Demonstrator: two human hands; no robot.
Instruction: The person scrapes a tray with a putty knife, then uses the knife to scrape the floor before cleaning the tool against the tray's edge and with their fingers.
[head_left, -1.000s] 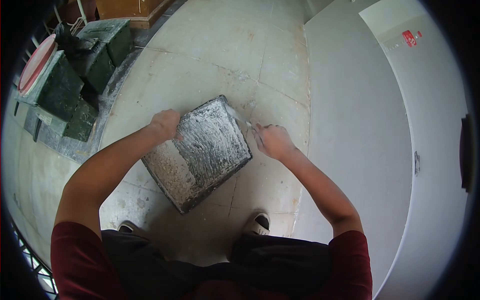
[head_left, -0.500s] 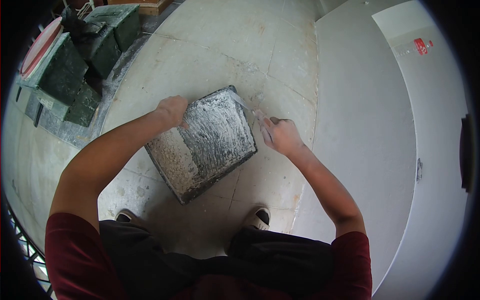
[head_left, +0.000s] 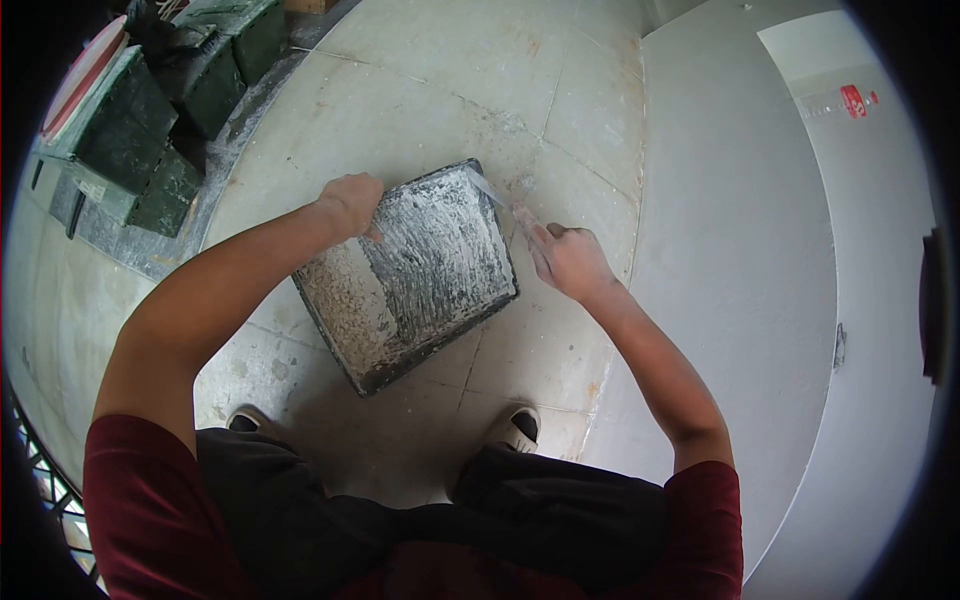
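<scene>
Board (head_left: 410,275), a flat square slab smeared with white plaster, is held tilted above the tiled floor (head_left: 420,110), between the two hands. Its upper left edge is gripped by the clenched left hand (head_left: 350,203). A putty knife (head_left: 500,200) is grasped in the closed right hand (head_left: 570,262), just right of the board, its blade laid against the board's top corner. The board is judged stiff and fairly light, though slick where plaster is wet; its bare rim is thought the safest hold. Green crates (head_left: 140,120) are stacked well to the board's left, a wall (head_left: 740,250) stands to its right, and shoes (head_left: 515,430) are seen below it.
</scene>
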